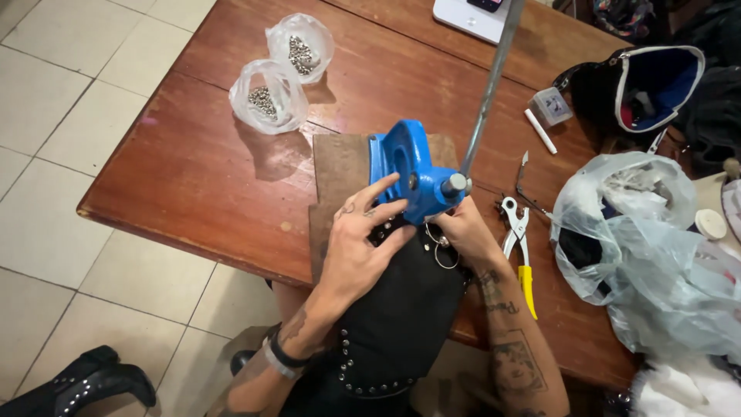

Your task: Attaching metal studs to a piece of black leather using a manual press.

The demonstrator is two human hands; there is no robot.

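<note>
A blue hand press point(409, 166) with a long grey lever point(488, 85) stands on a brown board point(340, 166) on the wooden table point(208, 170). A black studded garment point(401, 309) with metal rings lies under the press head and hangs off the table's front edge. My left hand point(363, 243) lies flat on the garment, fingers spread, tips touching the press. My right hand point(461, 228) holds the garment's edge right beside the press base, next to the rings.
Two clear bags of small metal studs point(282, 73) sit at the back left. Pliers with a yellow handle point(519, 247) lie right of the press. Crumpled plastic bags point(648, 247), a black pouch point(656, 85), a white marker point(540, 131) and a black boot point(85, 382) on the tiled floor.
</note>
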